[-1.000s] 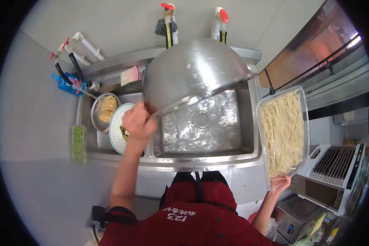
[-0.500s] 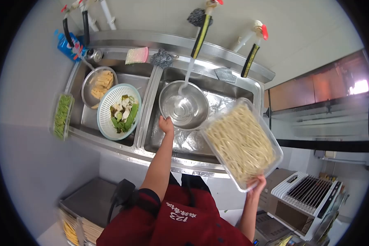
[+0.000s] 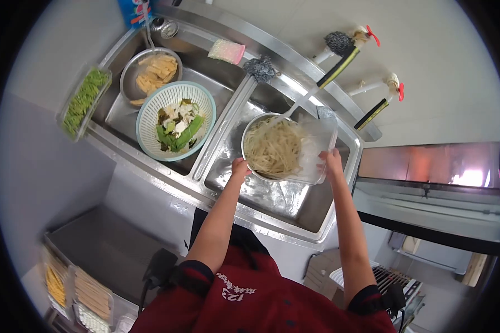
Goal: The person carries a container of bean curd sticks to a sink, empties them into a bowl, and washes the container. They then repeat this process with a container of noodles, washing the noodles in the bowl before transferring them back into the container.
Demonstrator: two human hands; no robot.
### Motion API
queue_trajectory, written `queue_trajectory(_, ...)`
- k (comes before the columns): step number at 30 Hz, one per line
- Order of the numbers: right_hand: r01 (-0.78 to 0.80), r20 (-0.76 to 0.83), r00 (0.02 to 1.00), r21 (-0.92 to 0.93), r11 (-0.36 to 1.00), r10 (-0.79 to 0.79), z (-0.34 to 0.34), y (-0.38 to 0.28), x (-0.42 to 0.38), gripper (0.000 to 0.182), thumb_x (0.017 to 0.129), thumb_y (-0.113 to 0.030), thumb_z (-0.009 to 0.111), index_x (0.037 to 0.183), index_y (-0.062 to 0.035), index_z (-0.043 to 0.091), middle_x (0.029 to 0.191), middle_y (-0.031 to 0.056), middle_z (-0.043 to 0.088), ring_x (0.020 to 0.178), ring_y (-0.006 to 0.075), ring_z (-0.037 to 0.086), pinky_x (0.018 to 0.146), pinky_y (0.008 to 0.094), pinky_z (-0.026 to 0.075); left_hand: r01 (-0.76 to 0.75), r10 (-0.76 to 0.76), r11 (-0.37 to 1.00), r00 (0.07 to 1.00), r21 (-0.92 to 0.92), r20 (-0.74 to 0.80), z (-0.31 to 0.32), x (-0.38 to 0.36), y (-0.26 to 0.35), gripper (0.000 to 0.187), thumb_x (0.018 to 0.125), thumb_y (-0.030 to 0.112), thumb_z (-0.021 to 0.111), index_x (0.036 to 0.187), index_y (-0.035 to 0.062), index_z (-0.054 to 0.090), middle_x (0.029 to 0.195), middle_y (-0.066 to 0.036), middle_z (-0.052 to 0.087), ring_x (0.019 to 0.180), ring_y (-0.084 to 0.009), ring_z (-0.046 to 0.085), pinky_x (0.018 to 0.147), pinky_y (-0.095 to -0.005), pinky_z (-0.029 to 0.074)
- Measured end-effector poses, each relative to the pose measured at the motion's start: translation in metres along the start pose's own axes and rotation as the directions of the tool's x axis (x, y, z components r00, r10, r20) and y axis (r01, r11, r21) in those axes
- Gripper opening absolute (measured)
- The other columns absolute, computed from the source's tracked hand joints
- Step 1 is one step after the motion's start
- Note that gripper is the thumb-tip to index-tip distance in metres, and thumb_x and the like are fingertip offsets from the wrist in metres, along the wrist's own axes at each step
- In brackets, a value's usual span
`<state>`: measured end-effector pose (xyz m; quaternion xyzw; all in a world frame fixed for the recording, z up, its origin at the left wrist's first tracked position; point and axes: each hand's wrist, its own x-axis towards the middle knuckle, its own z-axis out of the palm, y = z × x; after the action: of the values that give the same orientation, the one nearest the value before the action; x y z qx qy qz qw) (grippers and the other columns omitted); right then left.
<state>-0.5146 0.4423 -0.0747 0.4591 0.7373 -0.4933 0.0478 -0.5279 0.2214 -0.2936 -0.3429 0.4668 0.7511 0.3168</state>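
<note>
L hand (image 3: 240,168) grips the near rim of a steel bowl (image 3: 254,165) sitting in the R sink basin (image 3: 294,202), fingers curled over the edge. R hand (image 3: 331,162) clamps the edge of a clear plastic container (image 3: 316,145), tipped over the bowl's 3 o'clock side; thumb & fingers closed on its rim. Pale noodles (image 3: 272,149) lie heaped in the bowl, container now looks mostly empty. Water streams from the tap (image 3: 339,62) at 1 o'clock into the bowl's far edge. At 9 o'clock of the bowl, in the L basin: white colander (image 3: 150,125) w/ cut greens (image 3: 178,129); beyond it, 10 o'clock, a steel bowl of tofu strips (image 3: 154,72). A tub of green beans (image 3: 83,99) sits on the sink's L rim. Sponge (image 3: 226,51) & steel scrubber (image 3: 259,67) rest on the back ledge, 11-12 o'clock.
</note>
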Motion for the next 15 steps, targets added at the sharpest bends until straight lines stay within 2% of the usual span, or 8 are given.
queue_trajectory(2, 0.072, -0.031, 0.997, -0.123, 0.990, -0.077, -0.004, -0.013, 0.007, 0.061, 0.058, -0.013, 0.054, 0.114, 0.0013, 0.034, 0.091, 0.0172, 0.050, 0.071, 0.0240, 0.054, 0.050, 0.0323, 0.045, 0.012, -0.013, 1.000, 1.000, -0.015, -0.019, -0.002, 0.006, -0.006, 0.032, 0.070, 0.017, 0.055, 0.098, 0.0031, 0.048, 0.091, -0.009, 0.053, 0.076, -0.0187, 0.054, 0.064, -0.0343, 0.047)
queue_trajectory(4, 0.141, -0.056, 0.986, -0.244, 0.959, -0.159, -0.015, -0.026, 0.007, 0.065, 0.058, -0.014, 0.055, 0.117, 0.0013, 0.032, 0.092, 0.0186, 0.050, 0.070, 0.0243, 0.055, 0.048, 0.0312, 0.045, 0.033, -0.030, 0.990, 0.999, -0.136, 0.018, -0.003, 0.009, -0.006, 0.030, 0.070, 0.020, 0.054, 0.096, 0.0041, 0.050, 0.087, -0.008, 0.054, 0.075, -0.0184, 0.053, 0.060, -0.0330, 0.045)
queue_trajectory(6, 0.142, -0.015, 0.987, -0.355, 0.924, -0.158, -0.030, -0.045, -0.007, 0.068, 0.062, -0.016, 0.052, 0.122, -0.0033, 0.023, 0.094, 0.0176, 0.049, 0.069, 0.0326, 0.056, 0.050, 0.0386, 0.045, 0.014, -0.014, 0.992, 1.000, -0.129, 0.004, 0.001, -0.009, 0.010, 0.040, 0.069, 0.019, 0.054, 0.103, 0.0007, 0.045, 0.091, -0.012, 0.055, 0.076, -0.0215, 0.056, 0.064, -0.0321, 0.047)
queue_trajectory(8, 0.130, -0.035, 0.987, -0.388, 0.913, -0.155, -0.042, -0.073, -0.040, 0.068, 0.063, -0.016, 0.051, 0.123, -0.0040, 0.023, 0.094, 0.0175, 0.049, 0.069, 0.0317, 0.056, 0.050, 0.0377, 0.045, 0.007, -0.013, 0.967, 1.000, -0.255, -0.024, 0.002, 0.014, 0.004, 0.024, 0.071, 0.021, 0.053, 0.087, 0.0032, 0.055, 0.078, -0.006, 0.055, 0.071, -0.0163, 0.052, 0.059, -0.0293, 0.041)
queue_trajectory(9, 0.116, -0.051, 0.987, -0.407, 0.906, -0.149, -0.048, -0.086, -0.057, 0.067, 0.064, -0.017, 0.049, 0.124, -0.0046, 0.022, 0.094, 0.0174, 0.050, 0.069, 0.0308, 0.057, 0.050, 0.0368, 0.046, 0.007, -0.010, 0.966, 1.000, -0.259, -0.010, 0.001, 0.026, 0.004, 0.025, 0.071, 0.022, 0.053, 0.084, 0.0015, 0.055, 0.078, -0.006, 0.055, 0.069, -0.0153, 0.051, 0.061, -0.0287, 0.040)
queue_trajectory(10, 0.113, -0.059, 0.987, -0.415, 0.903, -0.150, -0.057, -0.094, -0.069, 0.067, 0.064, -0.017, 0.049, 0.124, -0.0046, 0.022, 0.094, 0.0174, 0.050, 0.069, 0.0308, 0.057, 0.050, 0.0368, 0.046, 0.018, -0.015, 0.954, 1.000, -0.300, 0.013, 0.002, 0.006, 0.024, 0.027, 0.072, 0.024, 0.052, 0.083, 0.0003, 0.055, 0.077, -0.006, 0.056, 0.070, -0.0159, 0.051, 0.063, -0.0293, 0.040)
queue_trajectory(13, 0.187, -0.080, 0.970, -0.359, 0.915, -0.230, -0.079, -0.108, -0.104, 0.062, 0.067, -0.017, 0.046, 0.124, -0.0035, 0.024, 0.095, 0.0183, 0.051, 0.066, 0.0284, 0.058, 0.050, 0.0334, 0.046, -0.050, 0.073, 0.954, 0.995, -0.296, 0.068, -0.003, 0.026, 0.034, 0.031, 0.073, 0.027, 0.050, 0.089, 0.0013, 0.054, 0.085, -0.008, 0.055, 0.078, -0.0176, 0.052, 0.069, -0.0306, 0.040)
queue_trajectory(15, 0.263, -0.157, 0.941, -0.217, 0.940, -0.300, -0.087, -0.109, -0.125, 0.050, 0.067, -0.016, 0.046, 0.113, -0.0006, 0.035, 0.087, 0.0156, 0.052, 0.062, 0.0255, 0.058, 0.048, 0.0288, 0.044, -0.039, 0.060, 0.962, 0.996, -0.271, 0.068, -0.004, 0.009, 0.057, 0.034, 0.073, 0.026, 0.050, 0.099, 0.0025, 0.050, 0.098, -0.010, 0.052, 0.090, -0.0185, 0.048, 0.077, -0.0306, 0.038)
